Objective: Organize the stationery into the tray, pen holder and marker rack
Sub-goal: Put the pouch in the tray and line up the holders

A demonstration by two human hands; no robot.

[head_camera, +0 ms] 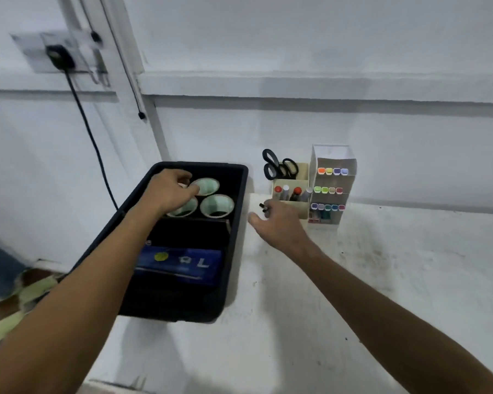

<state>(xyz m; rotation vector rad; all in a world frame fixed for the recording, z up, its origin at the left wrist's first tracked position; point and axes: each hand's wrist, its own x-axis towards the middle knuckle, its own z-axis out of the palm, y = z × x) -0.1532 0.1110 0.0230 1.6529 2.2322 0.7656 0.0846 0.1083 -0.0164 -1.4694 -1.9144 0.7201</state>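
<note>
Reaching into the black tray (241, 194) at its far end, your left hand (170, 191) rested over three rolls of tape (217, 206). Its fingers curled down on the rim of the far roll and covered part of the nearest one. Grip there: curled, touching tape, but you could not tell whether it had actually closed on a roll. A blue box (182, 264) lay flat nearer you in the same tray.

Your right hand (279, 223) hovered low over the white desk (382, 280), just in front of the pen holder (292, 194). Fingers were spread and bent, thumb out; nothing clearly held. Two small dark tips (264, 208) showed just past the fingers, probably pens or markers, too blurred to name.

The pen holder carried scissors (279, 166) at the back and capped markers in front. The marker rack (332, 186) touched its right side, its rows filled with coloured caps.

Handling, as judged: tape rolls are light, stiff rings, easiest pinched across the rim or hooked through the core. Loose pens are light and smooth and roll easily; take them mid-barrel. The tall rack looked tippy if bumped.
</note>
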